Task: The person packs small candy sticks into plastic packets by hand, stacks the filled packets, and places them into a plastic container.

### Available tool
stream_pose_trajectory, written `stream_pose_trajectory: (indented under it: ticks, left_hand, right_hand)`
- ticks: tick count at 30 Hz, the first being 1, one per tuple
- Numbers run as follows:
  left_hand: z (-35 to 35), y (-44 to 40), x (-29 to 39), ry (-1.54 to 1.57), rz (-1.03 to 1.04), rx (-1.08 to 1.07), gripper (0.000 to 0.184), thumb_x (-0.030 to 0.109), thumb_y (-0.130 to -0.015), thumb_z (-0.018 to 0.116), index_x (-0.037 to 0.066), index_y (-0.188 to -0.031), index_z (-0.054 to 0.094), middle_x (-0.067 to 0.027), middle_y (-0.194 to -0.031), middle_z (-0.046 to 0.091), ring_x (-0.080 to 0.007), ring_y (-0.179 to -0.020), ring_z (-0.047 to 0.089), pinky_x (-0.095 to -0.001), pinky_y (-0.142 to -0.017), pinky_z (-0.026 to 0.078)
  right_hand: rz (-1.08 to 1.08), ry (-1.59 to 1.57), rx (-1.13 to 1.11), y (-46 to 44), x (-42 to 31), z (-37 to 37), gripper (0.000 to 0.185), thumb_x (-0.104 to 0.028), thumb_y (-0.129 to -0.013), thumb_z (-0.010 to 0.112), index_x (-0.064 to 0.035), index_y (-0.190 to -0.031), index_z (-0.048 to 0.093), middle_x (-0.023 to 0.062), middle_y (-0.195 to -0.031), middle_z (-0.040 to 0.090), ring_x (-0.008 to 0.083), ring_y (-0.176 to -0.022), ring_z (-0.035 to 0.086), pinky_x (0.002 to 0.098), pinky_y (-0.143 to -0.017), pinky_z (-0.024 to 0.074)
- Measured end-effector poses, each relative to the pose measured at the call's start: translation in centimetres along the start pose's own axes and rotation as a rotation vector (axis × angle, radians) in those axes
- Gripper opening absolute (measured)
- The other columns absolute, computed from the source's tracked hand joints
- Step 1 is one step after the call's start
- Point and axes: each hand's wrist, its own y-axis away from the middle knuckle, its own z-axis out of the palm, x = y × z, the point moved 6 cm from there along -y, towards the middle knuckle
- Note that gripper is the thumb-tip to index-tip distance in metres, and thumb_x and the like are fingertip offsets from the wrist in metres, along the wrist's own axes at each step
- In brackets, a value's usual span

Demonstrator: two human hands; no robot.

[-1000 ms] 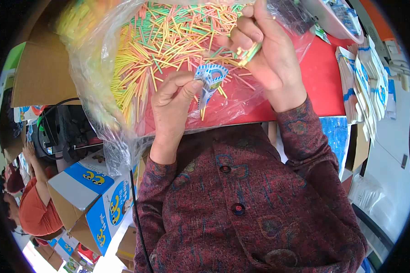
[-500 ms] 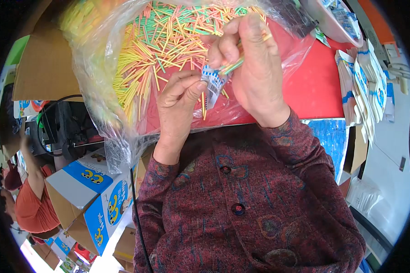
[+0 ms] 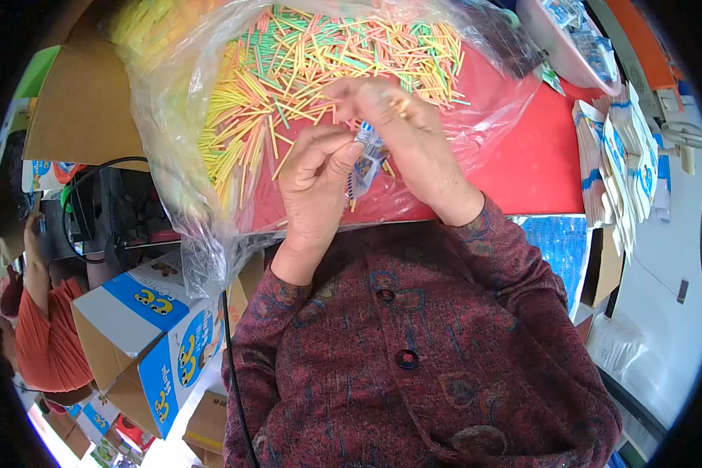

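My left hand [image 3: 316, 175] is closed, pinching a small blue-and-white printed plastic packet [image 3: 369, 164] by its upper edge between thumb and fingers. Just right of the packet's top, my right hand [image 3: 425, 144] has its fingers curled in and partly blurred. Something yellowish shows at those fingertips, too smeared to name. Thin yellow, pink and green sticks [image 3: 320, 58] lie in a wide heap beyond both hands, on a clear plastic sheet [image 3: 191, 148]. A yellow stick end pokes out below the packet.
The red tabletop [image 3: 534, 168] carries a pink basin [image 3: 529, 15] of filled packets and a stack of printed bags [image 3: 604, 168] at right. Cardboard boxes [image 3: 168, 355] stand at left, near a person in an orange top [image 3: 51, 343]. A black cable [image 3: 238, 390] hangs beside my left arm.
My right hand has come lower and left, its fingers now further curled; the coloured sticks it held over the packet no longer show clearly. My left hand still pinches the packet.
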Motion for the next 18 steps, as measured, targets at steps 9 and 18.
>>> stream_pose_trajectory:
  ticks: [9,18]
  left_hand:
    - [-1.1,-1.2,0.0,0.065,0.058,0.139,0.008,0.004,-0.086,0.063,0.002,-0.094,0.065,-0.0066,-0.108,0.056,-0.0126,-0.098,0.054,-0.0242,-0.083,0.045]
    - [0.4,-1.7,0.7,0.008,-0.100,-0.085,0.024,0.004,-0.088,0.062,0.002,-0.111,0.057,-0.0064,-0.109,0.057,-0.0125,-0.097,0.056,-0.0246,-0.084,0.045]
  right_hand:
    - [0.156,0.244,-0.052,0.9,-0.7,-1.6,0.050,-0.022,-0.090,0.062,-0.0026,-0.132,0.044,0.0086,-0.125,0.052,0.0136,-0.105,0.054,0.0260,-0.085,0.0462]
    - [0.062,0.209,0.016,0.8,-0.8,-3.1,0.057,-0.003,-0.084,0.063,-0.0050,-0.137,0.040,0.0080,-0.128,0.050,0.0091,-0.104,0.054,0.0228,-0.084,0.0467]
